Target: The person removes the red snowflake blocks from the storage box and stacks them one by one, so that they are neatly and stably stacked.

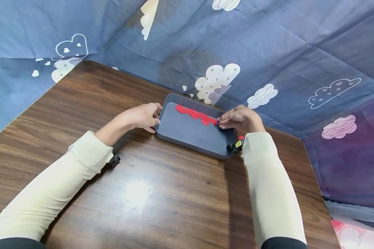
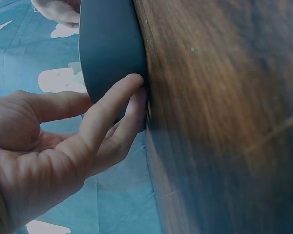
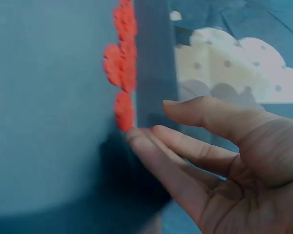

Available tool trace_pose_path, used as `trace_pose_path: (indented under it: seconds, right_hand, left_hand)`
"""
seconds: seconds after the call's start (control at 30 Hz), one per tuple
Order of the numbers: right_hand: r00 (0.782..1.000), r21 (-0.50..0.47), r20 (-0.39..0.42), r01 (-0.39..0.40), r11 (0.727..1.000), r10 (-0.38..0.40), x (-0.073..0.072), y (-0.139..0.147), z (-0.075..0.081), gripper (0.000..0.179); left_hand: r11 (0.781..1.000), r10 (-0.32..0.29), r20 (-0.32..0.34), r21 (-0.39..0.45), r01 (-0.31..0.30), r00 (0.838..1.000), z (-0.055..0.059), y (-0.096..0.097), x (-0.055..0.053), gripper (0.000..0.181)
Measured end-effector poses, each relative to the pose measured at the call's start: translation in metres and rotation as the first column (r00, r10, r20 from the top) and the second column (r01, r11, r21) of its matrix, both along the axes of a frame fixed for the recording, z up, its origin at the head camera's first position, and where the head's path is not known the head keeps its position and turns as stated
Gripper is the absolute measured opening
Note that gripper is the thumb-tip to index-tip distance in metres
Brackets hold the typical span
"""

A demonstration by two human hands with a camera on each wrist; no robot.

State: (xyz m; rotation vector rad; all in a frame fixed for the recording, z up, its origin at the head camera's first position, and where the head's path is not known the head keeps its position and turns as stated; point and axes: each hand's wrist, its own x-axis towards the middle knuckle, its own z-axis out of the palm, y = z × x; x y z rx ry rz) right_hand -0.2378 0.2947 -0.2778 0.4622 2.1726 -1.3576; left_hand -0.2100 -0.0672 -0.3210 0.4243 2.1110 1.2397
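A shallow dark grey tray (image 1: 190,133) sits at the back of the wooden table. Along its far wall runs a row of several small red flower-shaped pieces (image 1: 193,113), some overlapping. At the tray's left end my left hand (image 1: 144,117) holds the outside wall; the left wrist view shows its fingers (image 2: 119,100) bent around the corner between rim and base. Reaching over the right end, my right hand (image 1: 238,117) has a fingertip against the last red piece (image 3: 124,111). Its thumb (image 3: 200,111) stands apart, over the back rim.
The brown wooden table (image 1: 174,193) stretches toward me. Blue fabric (image 1: 180,45) with cloud prints hangs right behind it. Another bit of red (image 1: 241,137) shows beyond the tray's right end, partly hidden by the right sleeve (image 1: 268,166) and the wrist camera (image 1: 233,148).
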Motion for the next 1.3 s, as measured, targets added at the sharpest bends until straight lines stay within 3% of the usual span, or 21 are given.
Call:
trace_pose_path:
  seconds: [0.2, 0.43, 0.7, 0.97, 1.3]
  right_hand:
    - [1.000, 0.083, 0.001, 0.027, 0.996, -0.028, 0.000, -0.008, -0.020, 0.021]
    - [0.995, 0.227, -0.038, 0.103, 0.969, -0.096, -0.004, -0.015, -0.021, 0.008]
    - [0.992, 0.321, -0.023, 0.125, 0.939, -0.125, -0.012, -0.022, -0.023, 0.025]
    - [0.994, 0.507, -0.053, 0.111, 0.855, -0.097, -0.026, -0.024, -0.032, 0.041]
    - [0.991, 0.523, -0.048, 0.133, 0.842, -0.127, -0.032, -0.027, -0.041, 0.054]
  left_hand:
    - [0.999, -0.030, 0.007, -0.016, 0.030, 1.000, -0.005, 0.005, 0.003, 0.059]
    - [0.999, -0.043, -0.018, -0.030, 0.043, 0.999, -0.003, 0.005, 0.001, 0.059]
    - [0.999, -0.038, -0.010, -0.014, 0.038, 0.999, -0.003, 0.003, 0.000, 0.058]
    - [0.999, -0.048, -0.034, -0.001, 0.048, 0.998, -0.001, -0.002, -0.001, 0.056]
    - [0.999, -0.034, -0.034, -0.021, 0.033, 0.999, -0.002, -0.002, -0.003, 0.053]
